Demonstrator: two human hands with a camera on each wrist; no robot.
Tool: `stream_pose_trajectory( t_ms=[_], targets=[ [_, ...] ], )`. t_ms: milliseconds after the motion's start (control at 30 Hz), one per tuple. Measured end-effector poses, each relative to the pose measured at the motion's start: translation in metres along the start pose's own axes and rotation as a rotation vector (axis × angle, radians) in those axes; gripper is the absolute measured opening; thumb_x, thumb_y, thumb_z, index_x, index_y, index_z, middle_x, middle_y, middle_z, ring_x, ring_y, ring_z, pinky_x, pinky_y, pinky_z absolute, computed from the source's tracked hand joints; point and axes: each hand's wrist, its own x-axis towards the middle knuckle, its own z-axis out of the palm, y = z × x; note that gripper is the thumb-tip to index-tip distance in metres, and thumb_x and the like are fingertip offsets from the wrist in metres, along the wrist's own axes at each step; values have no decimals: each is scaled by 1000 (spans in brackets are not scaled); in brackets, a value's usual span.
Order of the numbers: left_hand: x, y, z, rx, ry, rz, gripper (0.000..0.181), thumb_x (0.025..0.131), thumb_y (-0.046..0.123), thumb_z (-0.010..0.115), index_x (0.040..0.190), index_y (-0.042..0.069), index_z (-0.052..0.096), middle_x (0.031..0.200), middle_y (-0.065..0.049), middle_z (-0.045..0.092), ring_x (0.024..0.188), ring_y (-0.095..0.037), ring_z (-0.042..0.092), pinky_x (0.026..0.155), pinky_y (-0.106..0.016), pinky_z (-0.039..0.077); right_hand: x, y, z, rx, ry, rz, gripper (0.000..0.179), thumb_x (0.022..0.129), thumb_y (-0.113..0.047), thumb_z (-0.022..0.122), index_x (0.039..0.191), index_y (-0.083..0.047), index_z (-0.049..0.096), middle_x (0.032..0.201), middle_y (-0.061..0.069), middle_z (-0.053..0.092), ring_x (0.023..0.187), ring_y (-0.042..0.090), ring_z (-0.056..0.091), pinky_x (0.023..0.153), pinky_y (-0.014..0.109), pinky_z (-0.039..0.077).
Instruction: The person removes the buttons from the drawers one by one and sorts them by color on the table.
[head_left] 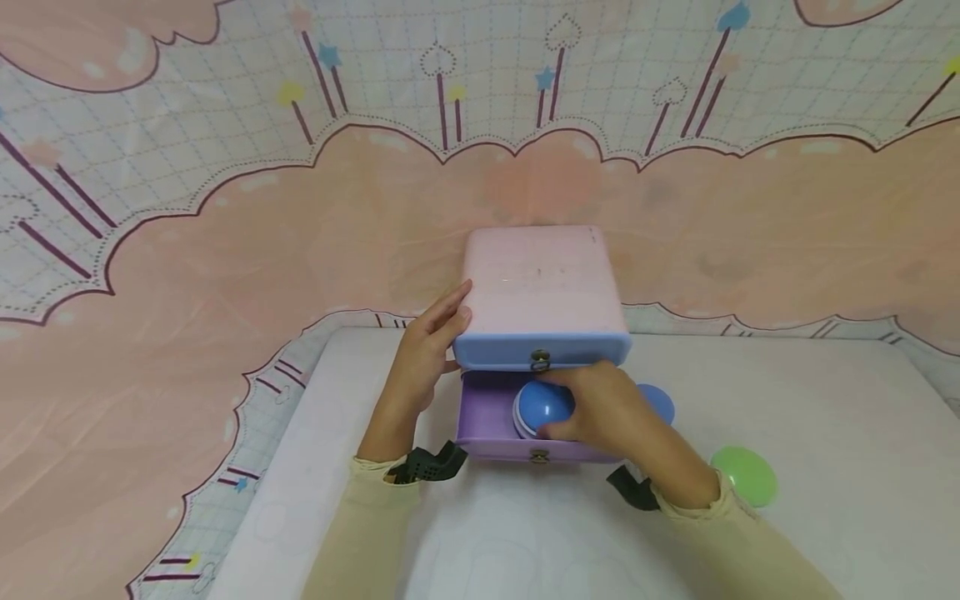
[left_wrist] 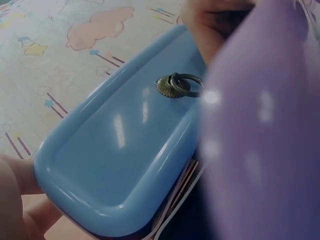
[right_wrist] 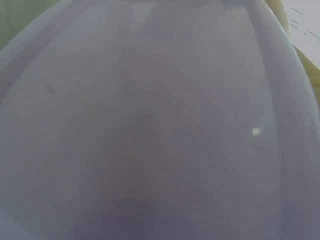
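A small drawer box (head_left: 543,279) with a pink top stands on the white table. Its blue upper drawer (left_wrist: 120,145) is closed and has a brass ring pull (left_wrist: 172,86); the purple lower drawer (head_left: 487,408) is pulled out. Against the box's left side rests my left hand (head_left: 423,354), its fingers extended along the edge. My right hand (head_left: 611,408) reaches into the purple drawer and holds a round blue container (head_left: 543,404) with a white rim between thumb and fingers. The right wrist view is filled by the blurred purple drawer front (right_wrist: 150,100).
A blue disc (head_left: 657,402) lies on the table (head_left: 840,433) partly behind my right hand. Nearer the front right is a light green disc (head_left: 745,476). A patterned peach-and-white cloth (head_left: 375,217) hangs behind the table.
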Motion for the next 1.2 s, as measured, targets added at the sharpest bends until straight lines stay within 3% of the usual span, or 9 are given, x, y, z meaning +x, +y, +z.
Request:
stream_pose_trajectory(
  t_ms=[133, 400, 967, 1200],
  targets=[
    [0, 1, 0, -17, -1, -9, 48, 103, 35, 60, 150, 35, 52, 166, 10, 32, 145, -35, 45, 97, -70, 48, -6, 3, -5, 3, 2, 26, 59, 67, -35, 95, 121, -15, 76, 107, 1, 77, 91, 22, 67, 79, 43, 57],
    [2, -1, 0, -32, -10, -10, 48, 103, 34, 60, 150, 34, 52, 166, 10, 32, 146, -35, 43, 97, -72, 46, -12, 9, -12, 16, -3, 49, 64, 69, -35, 95, 126, -15, 73, 121, 2, 72, 101, 23, 64, 87, 46, 55],
    [3, 0, 0, -40, -18, -6, 48, 103, 34, 60, 150, 35, 52, 165, 11, 34, 146, -31, 44, 98, -70, 47, -24, 3, -27, -33, 0, 150, 63, 73, -47, 88, 126, -16, 74, 96, 6, 78, 73, 15, 63, 65, 35, 52],
    [3, -3, -1, -34, -14, -8, 47, 103, 34, 60, 150, 35, 52, 165, 11, 34, 146, -32, 44, 98, -70, 47, -27, -1, -27, -85, 7, 162, 65, 73, -48, 88, 127, -15, 74, 93, 8, 78, 74, 19, 67, 66, 40, 56]
  ],
)
